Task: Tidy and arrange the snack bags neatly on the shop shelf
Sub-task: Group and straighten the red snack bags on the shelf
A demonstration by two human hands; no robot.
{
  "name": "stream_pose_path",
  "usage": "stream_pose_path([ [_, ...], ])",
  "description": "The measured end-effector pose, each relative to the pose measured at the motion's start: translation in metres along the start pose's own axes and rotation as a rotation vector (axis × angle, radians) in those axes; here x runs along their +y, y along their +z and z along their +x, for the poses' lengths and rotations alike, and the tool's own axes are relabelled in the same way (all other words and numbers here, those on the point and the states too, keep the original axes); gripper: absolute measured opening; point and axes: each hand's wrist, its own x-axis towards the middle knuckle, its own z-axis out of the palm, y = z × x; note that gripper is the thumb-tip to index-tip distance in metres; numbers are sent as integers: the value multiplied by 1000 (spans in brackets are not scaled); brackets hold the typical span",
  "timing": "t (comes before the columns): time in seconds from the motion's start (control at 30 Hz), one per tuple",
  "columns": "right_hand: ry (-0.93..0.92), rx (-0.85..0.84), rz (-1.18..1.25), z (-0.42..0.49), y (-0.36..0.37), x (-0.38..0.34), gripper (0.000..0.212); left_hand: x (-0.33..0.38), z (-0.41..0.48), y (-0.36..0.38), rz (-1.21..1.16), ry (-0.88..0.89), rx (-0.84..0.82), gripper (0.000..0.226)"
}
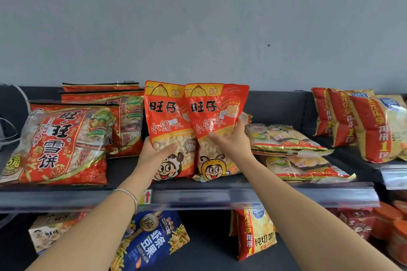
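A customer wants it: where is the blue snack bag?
Head view: the blue bag lies on the lower shelf, left of centre, between a pale box and an upright red-yellow bag.

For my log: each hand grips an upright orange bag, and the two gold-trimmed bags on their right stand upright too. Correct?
No: the head view shows the gold-trimmed bags lying flat, stacked. The left hand and right hand each grip an orange bag.

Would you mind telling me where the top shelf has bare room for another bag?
Bare shelf lies between the big rice-cracker bag and the left orange bag, and behind the flat stack. Around the right orange bag it is crowded.
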Motion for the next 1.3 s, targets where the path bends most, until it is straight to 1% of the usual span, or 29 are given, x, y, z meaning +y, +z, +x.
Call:
stream_pose_path([
  [0.07,10,-101,-35,-3,1,-2,106,-1,-1,-3,55,1,-22,69],
  [0.17,49,-142,-78,-5,3,-4,121,-2,-4,-3,89,22,-12,69],
  [0.2,61,-129,-84,-7,4,-5,121,-2,-5,-3,85,31,6,66],
  [0.27,60,-71,-61,-9,3,-12,112,0,-6,-2,75,54,67,63],
  [0.37,4,13,1,-10,-4,-29,107,17,-7,3,86,107,170,63],
  [0.43,-42,70,27,-7,-16,-43,107,36,-8,14,61,164,195,60],
  [0.53,-99,175,62,-2,-42,-57,100,64,-10,40,-1,268,206,55],
  [0.63,-104,282,66,1,-75,-56,91,83,-16,76,-94,316,153,51],
  [0.77,-78,384,67,-1,-132,-38,85,94,-22,135,-139,322,51,49],
  [0.87,-51,427,47,-2,-180,-19,92,100,-29,186,-161,319,11,48],
  [1.0,-55,478,1,-4,-251,3,92,107,-43,260,-181,308,-38,51],
  [1.13,-54,519,-12,-5,-324,28,81,112,-60,333,-172,311,-80,52],
  [1.3,-8,576,-51,-3,-401,58,91,121,-81,412,-165,318,-97,52],
])
